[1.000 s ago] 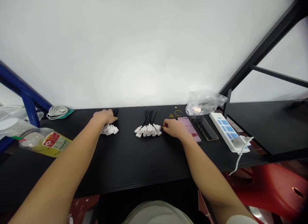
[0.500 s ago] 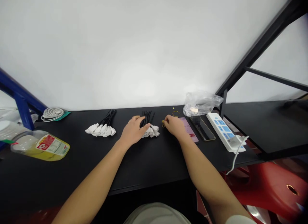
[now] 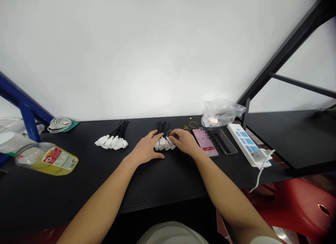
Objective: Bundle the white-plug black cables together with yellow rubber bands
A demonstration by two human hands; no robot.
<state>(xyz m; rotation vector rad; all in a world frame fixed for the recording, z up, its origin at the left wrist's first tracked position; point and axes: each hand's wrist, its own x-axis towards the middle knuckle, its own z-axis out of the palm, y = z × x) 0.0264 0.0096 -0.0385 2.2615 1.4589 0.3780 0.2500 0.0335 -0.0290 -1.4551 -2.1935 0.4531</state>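
A bundle of black cables with white plugs [image 3: 163, 142] lies on the black table [image 3: 157, 177], with both hands on it. My left hand [image 3: 145, 150] curls round its left side, thumb under the plugs. My right hand [image 3: 184, 141] closes in from the right, fingertips on the white plugs, pinching a thin yellow rubber band [image 3: 169, 133] just above them. A second, similar bundle [image 3: 112, 141] lies apart to the left, untouched.
Loose yellow rubber bands [image 3: 193, 124], a phone with a pink screen [image 3: 205, 142], a dark phone [image 3: 228, 143], a white power strip [image 3: 248, 143] and a plastic bag [image 3: 222, 113] lie right. A fallen bottle [image 3: 47, 158] and coiled white cable [image 3: 60, 123] lie left. Red stool [image 3: 296, 202] below right.
My left hand left the left bundle and crossed right to the middle bundle. My right hand moved left from the phone onto that bundle's plugs, bringing the yellow band.
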